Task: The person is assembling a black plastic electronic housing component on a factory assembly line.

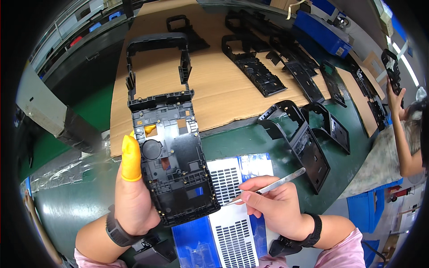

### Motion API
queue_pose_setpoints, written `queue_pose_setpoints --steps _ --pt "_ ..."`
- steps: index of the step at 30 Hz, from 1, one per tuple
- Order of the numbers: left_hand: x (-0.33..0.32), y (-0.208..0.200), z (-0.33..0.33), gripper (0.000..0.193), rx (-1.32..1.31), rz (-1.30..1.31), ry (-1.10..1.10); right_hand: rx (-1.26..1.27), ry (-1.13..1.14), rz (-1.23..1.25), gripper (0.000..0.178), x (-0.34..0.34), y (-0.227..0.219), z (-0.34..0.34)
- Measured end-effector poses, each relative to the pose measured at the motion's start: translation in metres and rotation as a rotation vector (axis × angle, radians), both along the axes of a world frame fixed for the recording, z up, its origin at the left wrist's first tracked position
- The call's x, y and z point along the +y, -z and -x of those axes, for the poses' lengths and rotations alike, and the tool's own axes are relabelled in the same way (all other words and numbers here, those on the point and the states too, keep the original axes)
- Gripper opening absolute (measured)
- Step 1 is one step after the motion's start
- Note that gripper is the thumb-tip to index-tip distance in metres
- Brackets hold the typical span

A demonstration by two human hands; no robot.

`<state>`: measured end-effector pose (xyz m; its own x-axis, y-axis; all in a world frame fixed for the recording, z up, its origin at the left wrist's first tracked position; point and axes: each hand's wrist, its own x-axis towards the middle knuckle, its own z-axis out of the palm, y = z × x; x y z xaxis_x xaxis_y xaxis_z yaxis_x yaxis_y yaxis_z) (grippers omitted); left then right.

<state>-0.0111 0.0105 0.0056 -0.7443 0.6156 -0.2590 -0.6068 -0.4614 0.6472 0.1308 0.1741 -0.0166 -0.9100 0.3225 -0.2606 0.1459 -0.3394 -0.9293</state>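
My left hand (136,198), with yellow finger cots on its thumb and a finger, grips a black plastic housing (172,156) by its left side. The housing is tilted, its ribbed inner face up and its open handle frame pointing away from me. In my right hand (277,207) is a pair of slim metal tweezers (281,181), pinched between thumb and fingers. The tweezers' thin tip is close to the housing's lower right edge; whether it touches I cannot tell. Beneath lies a white sheet (230,230) with rows of small black rectangular pads, partly covered by the housing.
Blue plastic-wrapped material (194,243) lies under the sheet on the green table (80,201). More black housings (308,152) stand at the right; several others (259,73) rest on cardboard (210,102). A blue bin (321,33) sits far back. At right, another person's hand (395,98) holds a housing.
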Motion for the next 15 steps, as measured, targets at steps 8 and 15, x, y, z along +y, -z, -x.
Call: queue_pose_setpoints --steps 8,15 --pt "0.007 -0.004 -0.005 0.035 0.187 0.034 -0.126 0.019 0.027 -0.031 0.015 -0.005 0.003 0.001" --pt "0.01 -0.006 -0.013 0.032 0.145 0.004 -0.093 0.066 0.027 0.049 0.016 0.002 -0.009 -0.004"
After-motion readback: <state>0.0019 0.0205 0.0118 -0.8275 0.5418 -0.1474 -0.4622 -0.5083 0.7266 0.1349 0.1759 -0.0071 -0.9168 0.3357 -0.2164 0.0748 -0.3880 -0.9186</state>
